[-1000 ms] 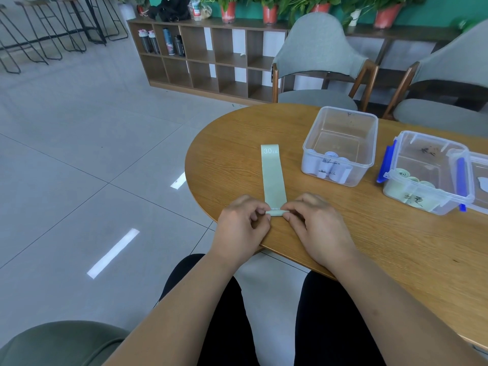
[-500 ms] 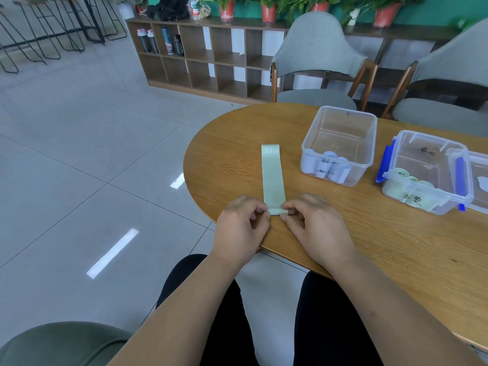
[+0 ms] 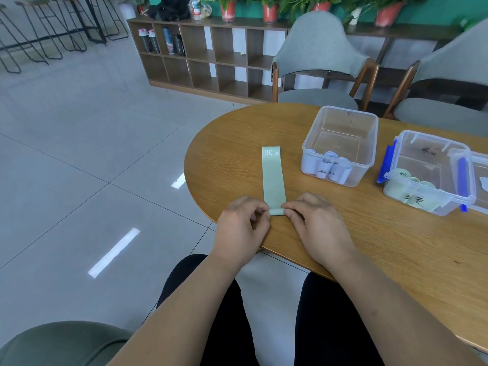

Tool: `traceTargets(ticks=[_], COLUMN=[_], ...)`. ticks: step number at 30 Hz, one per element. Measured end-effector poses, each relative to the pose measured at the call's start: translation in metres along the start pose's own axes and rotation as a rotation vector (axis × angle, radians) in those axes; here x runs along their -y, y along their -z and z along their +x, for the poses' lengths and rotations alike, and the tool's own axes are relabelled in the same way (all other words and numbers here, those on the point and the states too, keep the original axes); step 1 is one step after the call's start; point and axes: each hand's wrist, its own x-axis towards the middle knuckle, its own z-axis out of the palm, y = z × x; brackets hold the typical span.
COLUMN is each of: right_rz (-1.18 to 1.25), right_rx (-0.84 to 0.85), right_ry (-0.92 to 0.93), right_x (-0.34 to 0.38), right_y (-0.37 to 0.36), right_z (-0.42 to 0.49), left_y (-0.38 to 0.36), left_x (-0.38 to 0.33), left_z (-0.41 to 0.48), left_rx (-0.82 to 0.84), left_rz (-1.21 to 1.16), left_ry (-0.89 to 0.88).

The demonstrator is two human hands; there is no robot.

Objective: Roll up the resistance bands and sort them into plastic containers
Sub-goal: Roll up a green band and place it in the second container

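A pale green resistance band (image 3: 273, 178) marked "30 LB" lies flat on the wooden table (image 3: 369, 233), running away from me. Its near end is curled into a small roll. My left hand (image 3: 241, 228) pinches the roll's left end and my right hand (image 3: 314, 223) pinches its right end. A clear plastic container (image 3: 340, 143) to the right holds several rolled whitish bands. Further right, a second container (image 3: 427, 175) with blue latches holds rolled green bands.
A third container (image 3: 479, 180) is cut off at the right edge. Two grey chairs (image 3: 319, 62) stand behind the table, with a wooden shelf unit (image 3: 211, 59) beyond. The table's rounded edge runs just under my hands, above my legs.
The roll at the band's near end has turned slightly further up the band under my fingers. Both hands stay in nearly the same spot.
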Motion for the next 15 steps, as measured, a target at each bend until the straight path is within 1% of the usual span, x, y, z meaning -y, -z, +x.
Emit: traceTargets(ticks=[10,15], right_rz=[0.059,0.046], right_rx=[-0.005,-0.012], right_ry=[-0.02,-0.035], right_x=[0.0019,0.0016], right_y=[0.0043,0.0036], right_z=[-0.0004,0.0003], left_y=[0.0006,-0.0006], left_x=[-0.0014,-0.0002], left_z=[0.0017,0.0004], left_rx=[-0.03,-0.021], left_rz=[-0.011,-0.04], left_ry=[0.007,0.024])
